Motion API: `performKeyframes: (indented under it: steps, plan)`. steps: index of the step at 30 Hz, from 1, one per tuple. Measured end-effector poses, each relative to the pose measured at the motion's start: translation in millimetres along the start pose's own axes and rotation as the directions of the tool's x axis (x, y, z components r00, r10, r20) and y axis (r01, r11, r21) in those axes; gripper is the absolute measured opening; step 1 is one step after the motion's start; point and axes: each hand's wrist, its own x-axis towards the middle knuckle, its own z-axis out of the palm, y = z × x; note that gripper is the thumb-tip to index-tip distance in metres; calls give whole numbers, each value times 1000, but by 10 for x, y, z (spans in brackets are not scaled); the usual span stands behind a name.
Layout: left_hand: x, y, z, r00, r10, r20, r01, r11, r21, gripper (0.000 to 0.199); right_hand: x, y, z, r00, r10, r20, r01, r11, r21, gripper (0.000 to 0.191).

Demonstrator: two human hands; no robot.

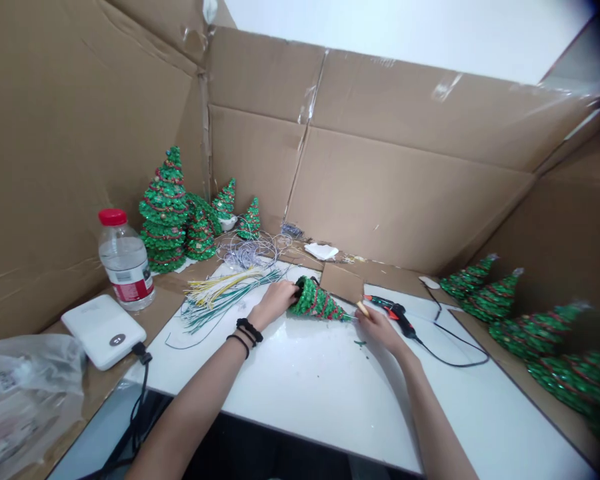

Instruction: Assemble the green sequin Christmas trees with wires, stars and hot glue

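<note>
A small green tree with red garland [320, 302] lies on its side just above the white board [325, 380], its tip pointing right. My left hand [279, 297] is closed on the tree's wide base, with some fingers hidden by it. At the tip, my right hand [375, 323] grips a tool with a light wooden-coloured handle [363, 308]; a thin point from it meets the treetop. Right of that hand lies a black and orange glue gun [395, 315] with its cable. A brown cardboard piece [343, 283] is behind the tree.
Yellow, white and green wires [220, 293] lie left of my left hand, with tangled wire [255, 250] behind. Farther left are a bottle [126, 263], a white power bank [104, 331] and decorated trees [164, 213]. Several trees [525, 330] line the right side. Cardboard walls [380, 180] surround the table.
</note>
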Motion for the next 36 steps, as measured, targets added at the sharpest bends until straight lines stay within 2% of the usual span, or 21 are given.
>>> performKeyframes:
  steps: [6,16,25,36]
  plan:
    - [76,31,-10,996,-84,-2,84,996,16,21,13,-42,6,1000,6,0,-6,1000,-5,18]
    - [281,21,-52,995,-82,65,78,995,69,25,12,-112,-25,999,32,-34,-31,999,37,14]
    - [236,74,-61,996,-92,21,90,993,74,26,11,-122,-40,1000,11,-23,-10,999,33,15]
    - [267,11,16,993,-112,23,110,991,75,25,4,-139,-35,1000,3,-17,-2,1000,4,17]
